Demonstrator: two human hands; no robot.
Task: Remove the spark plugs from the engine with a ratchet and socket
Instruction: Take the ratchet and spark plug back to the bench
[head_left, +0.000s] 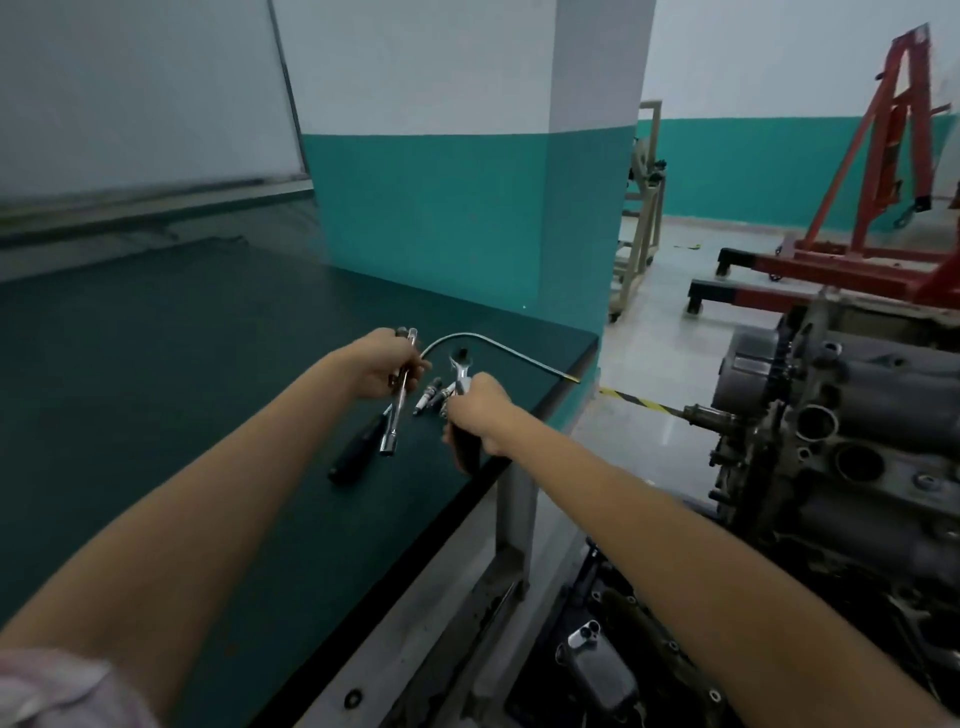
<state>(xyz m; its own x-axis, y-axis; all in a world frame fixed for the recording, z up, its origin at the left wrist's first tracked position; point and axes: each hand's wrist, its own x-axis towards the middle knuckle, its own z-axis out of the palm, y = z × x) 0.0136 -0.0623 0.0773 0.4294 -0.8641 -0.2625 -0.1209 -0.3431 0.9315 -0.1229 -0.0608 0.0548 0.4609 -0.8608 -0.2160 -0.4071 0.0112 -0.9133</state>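
My left hand (387, 370) grips a long chrome socket extension (398, 400) over the dark green workbench (182, 364), its socket end pointing down toward me. My right hand (475, 415) holds a ratchet (461, 375) by its black handle, the chrome head raised above the bench. Between the two hands lie spark plugs (432, 396) on the bench top. The engine (841, 452) stands to the right, off the bench, with open round ports facing me.
A flexible pick-up tool (498, 344) curves across the bench toward its right edge. A black-handled tool (358, 453) lies under the extension. A teal and white pillar (467, 208) rises behind the bench. A red engine hoist (872, 197) stands at the back right.
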